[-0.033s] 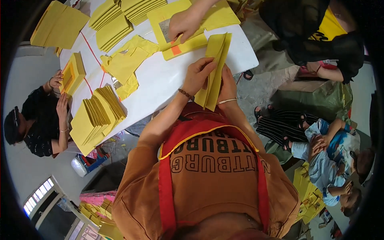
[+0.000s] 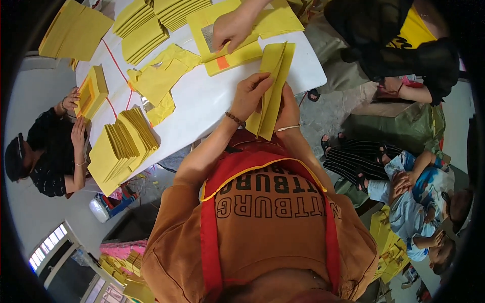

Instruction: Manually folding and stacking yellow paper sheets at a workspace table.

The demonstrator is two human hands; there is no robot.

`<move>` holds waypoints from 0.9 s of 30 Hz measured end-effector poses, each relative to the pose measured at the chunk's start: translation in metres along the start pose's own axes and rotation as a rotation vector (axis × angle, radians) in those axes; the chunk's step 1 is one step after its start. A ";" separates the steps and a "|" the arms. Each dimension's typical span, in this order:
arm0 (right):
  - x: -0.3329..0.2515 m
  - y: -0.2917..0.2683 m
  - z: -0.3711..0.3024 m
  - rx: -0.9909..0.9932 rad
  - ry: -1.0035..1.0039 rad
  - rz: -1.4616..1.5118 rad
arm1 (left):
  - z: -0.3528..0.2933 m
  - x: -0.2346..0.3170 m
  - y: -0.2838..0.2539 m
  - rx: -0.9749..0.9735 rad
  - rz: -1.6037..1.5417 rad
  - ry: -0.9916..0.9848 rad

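Observation:
Just off the table's near edge, I hold a folded bundle of yellow paper (image 2: 273,88) on end between both hands. My left hand (image 2: 248,95) grips its left side, thumb along the outer fold. My right hand (image 2: 288,110) closes round the right side; its fingers are partly hidden behind the paper. The bundle's layers spread apart at the top. Beyond it lies a flat yellow paper stack (image 2: 240,56) with an orange mark and a grey patch, pressed by another person's hand (image 2: 233,31).
On the white table (image 2: 194,108) lie a crumpled yellow wrapper (image 2: 164,76), fanned folded papers (image 2: 118,149) and further yellow stacks (image 2: 144,40). At the left a person (image 2: 53,151) holds a yellow block (image 2: 93,91). Others are at the right, beside a green tarp-covered pile (image 2: 399,123).
The right flap of my folded paper has opened slightly to the right, and my right hand has shifted a little. The other person's hand across the table has moved slightly.

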State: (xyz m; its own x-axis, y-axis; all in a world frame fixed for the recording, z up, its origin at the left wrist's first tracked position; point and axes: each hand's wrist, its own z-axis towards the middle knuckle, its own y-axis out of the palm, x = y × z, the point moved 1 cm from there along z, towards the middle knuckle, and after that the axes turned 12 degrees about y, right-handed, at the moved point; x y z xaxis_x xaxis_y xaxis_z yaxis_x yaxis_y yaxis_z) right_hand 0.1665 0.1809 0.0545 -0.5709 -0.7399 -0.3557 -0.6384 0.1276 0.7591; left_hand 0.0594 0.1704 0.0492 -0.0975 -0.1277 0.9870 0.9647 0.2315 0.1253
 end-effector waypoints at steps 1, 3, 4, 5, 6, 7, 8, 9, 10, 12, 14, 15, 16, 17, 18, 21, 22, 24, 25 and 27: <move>0.000 0.001 -0.001 -0.001 0.005 -0.004 | 0.000 -0.001 -0.001 0.003 -0.007 -0.026; -0.002 0.003 -0.003 0.008 0.045 0.138 | -0.001 -0.002 -0.001 0.010 -0.016 -0.051; -0.001 -0.001 -0.001 0.007 0.047 0.135 | -0.001 -0.003 -0.002 0.021 -0.038 -0.061; 0.000 -0.007 0.003 -0.011 -0.007 -0.031 | -0.001 -0.004 -0.002 0.031 -0.060 -0.072; 0.000 -0.009 0.004 -0.031 -0.060 -0.196 | -0.002 -0.005 -0.002 0.035 -0.061 -0.071; 0.000 -0.011 0.005 -0.032 -0.058 -0.199 | -0.002 -0.006 -0.002 0.040 -0.065 -0.049; 0.000 -0.013 0.005 -0.002 -0.058 -0.210 | -0.002 -0.006 -0.002 0.045 -0.069 -0.028; 0.000 -0.014 0.005 0.027 -0.057 -0.222 | -0.003 -0.007 -0.003 0.051 -0.069 -0.027; 0.000 -0.013 0.006 0.024 -0.052 -0.226 | -0.003 -0.007 -0.005 0.054 -0.137 -0.073; -0.002 -0.013 0.006 0.077 -0.004 -0.236 | -0.005 -0.004 -0.010 0.065 -0.203 -0.117; -0.005 -0.009 0.004 0.040 0.013 -0.233 | -0.007 0.003 -0.014 0.080 -0.367 -0.183; -0.004 -0.007 0.003 0.008 0.021 -0.225 | -0.008 0.004 -0.017 0.090 -0.364 -0.181; -0.002 -0.006 0.004 0.002 0.029 -0.228 | -0.009 0.004 -0.019 0.076 -0.330 -0.162; 0.001 -0.006 0.005 -0.009 0.027 -0.232 | -0.009 0.005 -0.021 0.063 -0.296 -0.142; 0.002 -0.006 0.006 -0.022 0.023 -0.237 | -0.010 0.004 -0.023 0.070 -0.293 -0.139; 0.009 -0.006 0.008 -0.053 0.028 -0.236 | -0.013 0.004 -0.025 0.052 -0.252 -0.044; 0.010 -0.006 0.008 -0.055 0.028 -0.238 | -0.015 0.007 -0.025 0.073 -0.276 -0.067; 0.011 -0.004 0.006 -0.030 0.032 -0.264 | -0.018 0.011 -0.024 0.093 -0.300 -0.089; 0.012 -0.004 0.005 -0.030 0.031 -0.265 | -0.020 0.012 -0.023 0.108 -0.299 -0.096; 0.012 -0.002 0.003 -0.029 0.035 -0.268 | -0.021 0.012 -0.024 0.121 -0.299 -0.102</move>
State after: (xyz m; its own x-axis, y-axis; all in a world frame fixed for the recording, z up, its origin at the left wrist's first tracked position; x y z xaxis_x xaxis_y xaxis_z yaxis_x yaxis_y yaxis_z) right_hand 0.1595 0.1733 0.0468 -0.3649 -0.7672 -0.5275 -0.7489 -0.0948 0.6559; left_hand 0.0398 0.1430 0.0558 -0.4018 -0.1116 0.9089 0.8541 0.3122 0.4160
